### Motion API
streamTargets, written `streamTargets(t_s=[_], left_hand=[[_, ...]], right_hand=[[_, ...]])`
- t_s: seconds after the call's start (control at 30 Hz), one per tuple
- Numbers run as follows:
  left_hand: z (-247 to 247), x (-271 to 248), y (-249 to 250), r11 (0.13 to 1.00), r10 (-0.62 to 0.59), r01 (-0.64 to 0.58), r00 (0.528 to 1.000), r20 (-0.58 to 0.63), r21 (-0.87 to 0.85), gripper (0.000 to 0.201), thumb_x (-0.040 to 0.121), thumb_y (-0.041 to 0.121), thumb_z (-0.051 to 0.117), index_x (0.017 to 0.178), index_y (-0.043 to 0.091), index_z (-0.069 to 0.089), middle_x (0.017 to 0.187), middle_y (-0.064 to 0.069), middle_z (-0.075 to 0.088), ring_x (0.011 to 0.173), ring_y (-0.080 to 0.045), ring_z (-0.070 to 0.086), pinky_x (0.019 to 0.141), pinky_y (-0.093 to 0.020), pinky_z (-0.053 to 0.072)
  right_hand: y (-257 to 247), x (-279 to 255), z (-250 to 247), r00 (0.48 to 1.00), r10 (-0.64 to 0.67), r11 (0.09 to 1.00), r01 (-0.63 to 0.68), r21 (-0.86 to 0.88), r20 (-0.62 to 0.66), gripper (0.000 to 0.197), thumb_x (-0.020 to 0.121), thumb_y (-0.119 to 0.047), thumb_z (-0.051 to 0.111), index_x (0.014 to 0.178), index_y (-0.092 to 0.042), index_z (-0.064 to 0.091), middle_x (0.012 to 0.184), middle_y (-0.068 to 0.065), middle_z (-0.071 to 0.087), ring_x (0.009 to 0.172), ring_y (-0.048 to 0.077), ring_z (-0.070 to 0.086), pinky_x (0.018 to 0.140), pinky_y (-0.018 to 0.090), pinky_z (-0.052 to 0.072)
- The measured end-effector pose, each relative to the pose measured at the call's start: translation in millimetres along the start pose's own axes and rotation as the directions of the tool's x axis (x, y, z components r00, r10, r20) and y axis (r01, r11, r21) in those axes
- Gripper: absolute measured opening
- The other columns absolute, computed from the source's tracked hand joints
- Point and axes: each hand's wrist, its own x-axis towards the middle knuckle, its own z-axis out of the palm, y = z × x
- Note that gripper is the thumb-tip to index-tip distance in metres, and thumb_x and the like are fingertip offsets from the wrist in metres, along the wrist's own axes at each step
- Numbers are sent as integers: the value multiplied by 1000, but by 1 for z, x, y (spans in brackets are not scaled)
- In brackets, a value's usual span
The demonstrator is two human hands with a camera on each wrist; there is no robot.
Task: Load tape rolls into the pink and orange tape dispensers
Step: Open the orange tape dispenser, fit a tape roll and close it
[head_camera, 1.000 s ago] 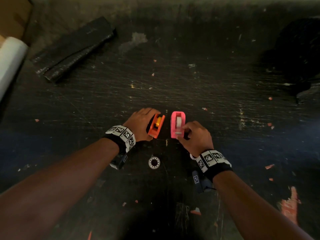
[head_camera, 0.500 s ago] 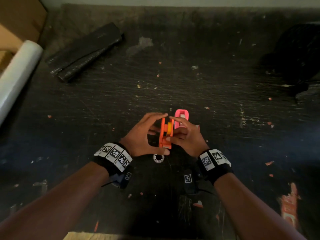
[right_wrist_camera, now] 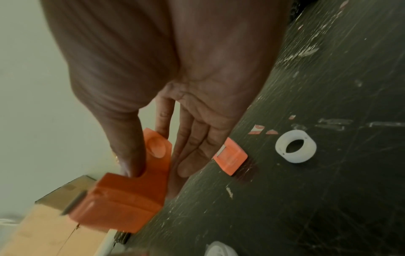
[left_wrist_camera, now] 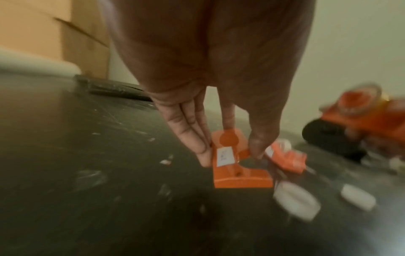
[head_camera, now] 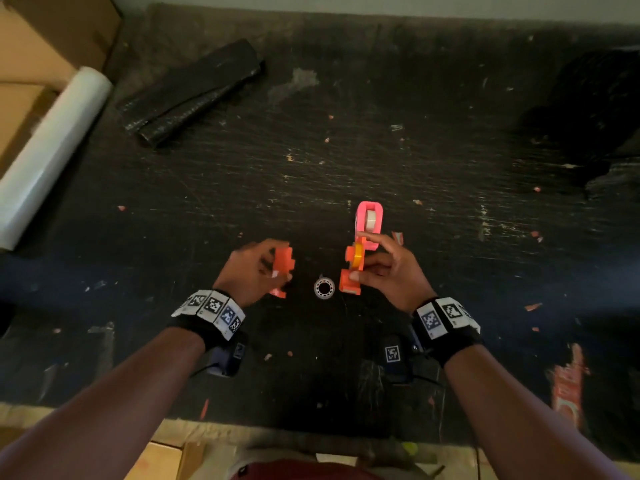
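The orange dispenser is split in two halves. My left hand [head_camera: 266,268] pinches one half [head_camera: 284,266] between thumb and fingers, just above the table; the left wrist view shows this half [left_wrist_camera: 232,164] with a white label. My right hand [head_camera: 381,268] grips the other half [head_camera: 350,282], which carries a yellow tape roll [head_camera: 358,254]; the right wrist view shows it [right_wrist_camera: 131,194] under my thumb. The pink dispenser [head_camera: 370,216] stands on the table just beyond my right hand with a white roll in it. A loose clear roll [head_camera: 324,288] lies between my hands.
A white ring [right_wrist_camera: 295,149] lies on the dark scratched table [head_camera: 415,150] near my right hand. A black folded bundle [head_camera: 194,95] lies far left, a white film roll [head_camera: 52,150] and cardboard boxes [head_camera: 52,36] beyond it. A black bag [head_camera: 588,116] sits far right.
The orange dispenser came apart: my left hand moved left with one half, while my right hand, which first let go of the pink dispenser, keeps the half with the yellow roll.
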Motion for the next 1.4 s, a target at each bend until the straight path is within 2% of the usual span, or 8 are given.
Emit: streamTargets(t_s=[0.13,0.33,0.47,0.63,0.87,1.03,1.2,1.4], left_hand=[[11,-12,-23,906,-176,122,980,98,405,68,81,41,79,141,46,48,139,-4,58,120,-30,65,98,-48,56],[14,-22,-21,901,-177,146,983,39,408,80,78,51,79,148,49,40,151,-3,47,134,-28,55,103,-51,53],[14,-29,11,997,80,-79,994,-76,17,63,82,40,81,140,33,56,130,1,61,115,-11,65,99,-39,58],[26,-37,58,876,125,-59,986,108,-479,51,86,23,81,134,26,63,119,1,74,108,-9,73,96,-29,58],[48,-46,50,795,58,-19,997,45,-607,36,81,-4,81,114,7,70,103,-17,77,94,-14,75,87,-24,59],[56,-51,18,956,-25,8,998,-53,-294,35,74,15,89,104,22,72,93,4,74,83,-9,73,78,-20,59],[76,-48,12,947,-55,1,986,158,320,41,77,35,81,115,34,65,113,3,61,102,-21,67,86,-39,57],[91,-34,24,944,-101,87,995,27,318,60,73,64,76,119,32,53,123,2,57,113,-21,62,90,-42,57]], right_hand=[[-2,-14,-1,1000,7,999,-7,-40,5,77,78,0,82,144,-22,49,110,9,77,103,13,75,92,27,59],[1,-26,7,1000,-6,999,6,-45,-3,76,78,-2,83,141,-28,50,105,7,79,99,10,75,86,21,58],[4,-29,15,1000,-22,997,22,-79,8,78,77,-5,86,142,-29,52,98,7,80,96,12,76,91,27,59],[5,-33,27,997,-33,997,37,-70,66,80,76,0,85,144,-24,51,100,9,79,98,17,76,91,32,60],[16,-40,35,996,-19,996,26,-81,90,81,75,2,85,143,-25,51,98,10,77,96,19,76,89,30,60],[26,-47,23,1000,8,996,-10,-84,-15,78,76,-1,86,140,-30,53,99,12,78,95,20,77,90,29,60],[27,-55,8,999,34,991,-37,-125,-31,77,77,-5,86,141,-31,53,97,8,78,93,13,76,89,27,60],[24,-62,-3,998,32,993,-38,-116,-52,77,77,-3,85,141,-30,53,97,9,77,92,12,76,84,22,60]])
